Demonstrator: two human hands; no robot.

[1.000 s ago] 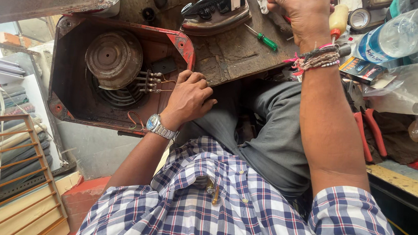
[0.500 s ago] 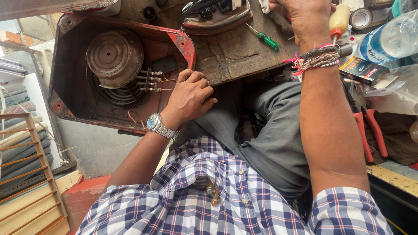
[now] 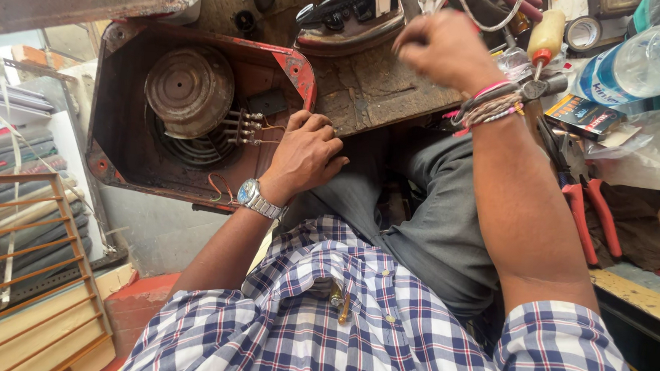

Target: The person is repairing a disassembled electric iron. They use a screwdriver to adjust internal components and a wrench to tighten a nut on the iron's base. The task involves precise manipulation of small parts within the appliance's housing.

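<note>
In the head view, the left hand (image 3: pixel 307 155) rests with curled fingers on the inner edge of the red metal housing (image 3: pixel 118 157), its fingertips touching the housing's corner just beside the row of wired terminals (image 3: pixel 243 127); a silver wristwatch (image 3: pixel 257 198) sits on that wrist. Whether the fingers pinch anything small cannot be told. Inside the housing, a rusty round drum (image 3: pixel 189 90) sits above a dark coil, to the left of the terminals. The housing itself lies at the left of the worn workbench (image 3: pixel 374 89), tipped open toward the camera, against the person's lap. The right hand (image 3: pixel 444 49) is raised over the bench, closed into a loose fist and blurred, with a thin white wire (image 3: pixel 500 20) looping near it; whether it grips that wire cannot be told. Thread bracelets (image 3: pixel 491 107) wrap the right wrist. Behind the right hand lies an old clothes iron (image 3: pixel 352 15) on its side. To the right stand a yellow-handled screwdriver (image 3: pixel 545 34), a clear plastic bottle (image 3: pixel 643 59) and red-handled pliers (image 3: pixel 591 217). A metal grille (image 3: pixel 27 266) leans at the lower left.
</note>
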